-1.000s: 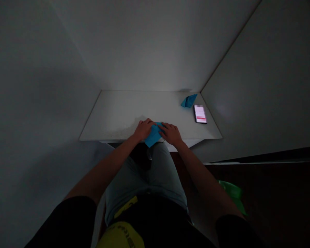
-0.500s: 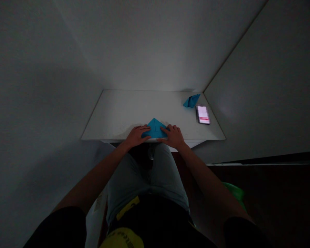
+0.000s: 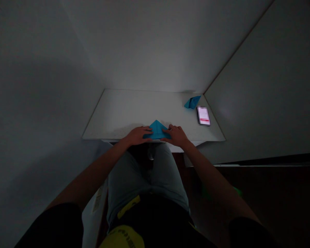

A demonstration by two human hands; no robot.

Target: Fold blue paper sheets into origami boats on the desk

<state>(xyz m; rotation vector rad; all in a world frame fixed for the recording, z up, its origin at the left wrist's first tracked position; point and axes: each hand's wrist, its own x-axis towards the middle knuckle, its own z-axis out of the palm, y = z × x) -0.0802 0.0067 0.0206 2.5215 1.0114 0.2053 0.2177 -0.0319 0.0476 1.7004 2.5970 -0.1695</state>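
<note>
A blue sheet of folded paper (image 3: 157, 128) lies at the front edge of the white tabletop. Its peak points away from me, a crease runs down its middle, and a narrow band lies along its lower edge. My left hand (image 3: 139, 135) grips the paper's left side, fingers on top and thumb at the near edge. On the opposite side my right hand (image 3: 177, 135) holds the right corner in the same way. Both hands cover the paper's outer corners. A second folded blue paper piece (image 3: 192, 102) rests at the far right, apart from my hands.
A phone (image 3: 203, 115) with a lit, blurred screen lies on the right of the white table (image 3: 134, 106). Walls close in the table behind and on both sides. Below the right side, something green (image 3: 237, 191) shows partly behind my arm.
The crease lines on the held paper look different: the centre line now reaches the peak, and a band shows lower down. Both hands stay at its sides, and the view has shifted slightly.
</note>
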